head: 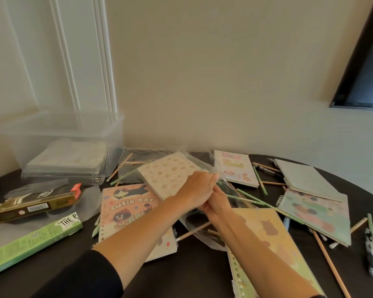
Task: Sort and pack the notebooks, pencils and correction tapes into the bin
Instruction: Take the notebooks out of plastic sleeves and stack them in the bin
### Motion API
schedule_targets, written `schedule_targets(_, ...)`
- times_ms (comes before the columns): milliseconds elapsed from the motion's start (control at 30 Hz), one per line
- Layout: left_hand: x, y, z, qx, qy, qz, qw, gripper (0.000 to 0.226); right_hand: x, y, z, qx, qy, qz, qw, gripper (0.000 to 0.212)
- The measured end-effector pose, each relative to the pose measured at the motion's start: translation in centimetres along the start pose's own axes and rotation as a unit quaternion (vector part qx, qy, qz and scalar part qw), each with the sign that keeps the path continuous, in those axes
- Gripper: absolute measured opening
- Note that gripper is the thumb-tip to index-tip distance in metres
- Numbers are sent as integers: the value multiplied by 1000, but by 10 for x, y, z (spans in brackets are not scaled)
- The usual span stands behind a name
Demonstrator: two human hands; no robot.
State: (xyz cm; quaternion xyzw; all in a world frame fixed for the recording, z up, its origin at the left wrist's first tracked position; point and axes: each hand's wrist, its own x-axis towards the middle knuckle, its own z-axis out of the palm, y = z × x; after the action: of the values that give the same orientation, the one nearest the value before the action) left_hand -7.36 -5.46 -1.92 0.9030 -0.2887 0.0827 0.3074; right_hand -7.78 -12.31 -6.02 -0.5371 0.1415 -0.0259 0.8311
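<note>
Both my forearms reach forward over the dark round table, converging near its middle. My left hand comes in from the lower left, dark sleeve pushed back from the wrist, knuckles up, fingers curled shut around a crinkled clear plastic wrapper that lies over the cream spiral notebook. My right hand sits just beneath and against the left, fingers closed too, pinching the same wrapper; how much of it each hand has I cannot tell, as the hands overlap.

Under my left forearm lies the pink "Cutie Day" notebook; under my right, a yellow notebook with a brown animal shape. Further right are a white floral notebook, a pale grey one and a green pastel one partly beneath it. Green and wooden pencils lie scattered among and under them.

The clear plastic bin stands at the far left against the wall, with some flat pale items stacked inside. In front of it lie a gold pencil box and a green box.
</note>
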Motion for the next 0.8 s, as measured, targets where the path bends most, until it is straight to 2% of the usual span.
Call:
schedule_targets(133, 1, 0, -2, -33, -7, -8, 999, 41, -6, 0, -10, 55, -44, 19, 997, 33)
schedule_targets(200, 1, -1, -2, -39, -16, -21, 999, 42, -7, -2, -13, 48, -69, 34, 996, 32)
schedule_targets(367, 4, -4, -4, -70, -48, -62, 994, 43, -10, -10, -11, -54, -13, 59, 997, 14)
schedule_targets(500, 4, -9, -4, -128, -73, -127, 981, 39, -15, -18, -12, -25, -22, 96, 995, 26)
schedule_targets(667, 2, -6, -7, -130, -98, -161, 973, 52, -32, -27, -28, 4, -90, 128, 988, 44)
schedule_targets(800, -1, 3, -6, -79, -115, -165, 976, 48, -41, -38, -50, 2, -43, 102, 994, 53)
